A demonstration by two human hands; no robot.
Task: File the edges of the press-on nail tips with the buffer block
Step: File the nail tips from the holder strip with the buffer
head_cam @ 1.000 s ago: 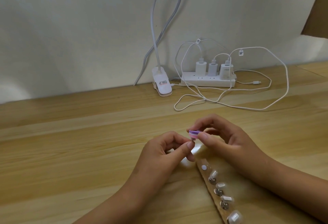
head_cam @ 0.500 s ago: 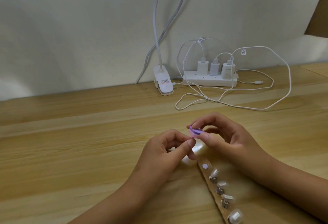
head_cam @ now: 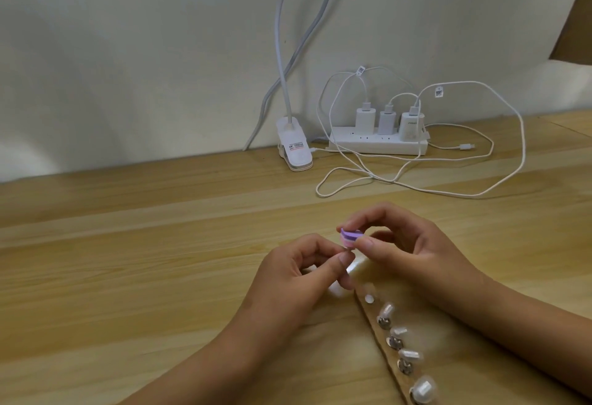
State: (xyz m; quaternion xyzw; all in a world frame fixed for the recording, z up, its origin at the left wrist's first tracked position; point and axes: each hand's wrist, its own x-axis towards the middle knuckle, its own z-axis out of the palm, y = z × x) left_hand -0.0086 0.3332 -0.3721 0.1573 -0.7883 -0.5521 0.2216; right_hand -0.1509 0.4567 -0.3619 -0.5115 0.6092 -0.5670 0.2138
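At centre desk (head_cam: 128, 260), just above the wood: both hands are raised and meet fingertip to fingertip.

- Right hand (head_cam: 413, 254): thumb and forefinger pinch the buffer block (head_cam: 350, 236) (small, purple over pink), held roughly level.
- Left hand (head_cam: 288, 279): fingers curled, thumb tip against forefinger directly under the block and touching it. We cannot tell whether a tip is held there (the pinch point is hidden).
- Nail tips (head_cam: 408, 355): clear ones sit on small stands along a brown strip (head_cam: 373, 313) that runs from below the hands toward the lower right edge, beside the right forearm.
- Back of desk, at the wall: a white power strip (head_cam: 378, 145) carries three chargers (head_cam: 365, 117), loose white cables (head_cam: 480, 194) loop in front of it, and a lamp clip (head_cam: 294, 151) is to its left.
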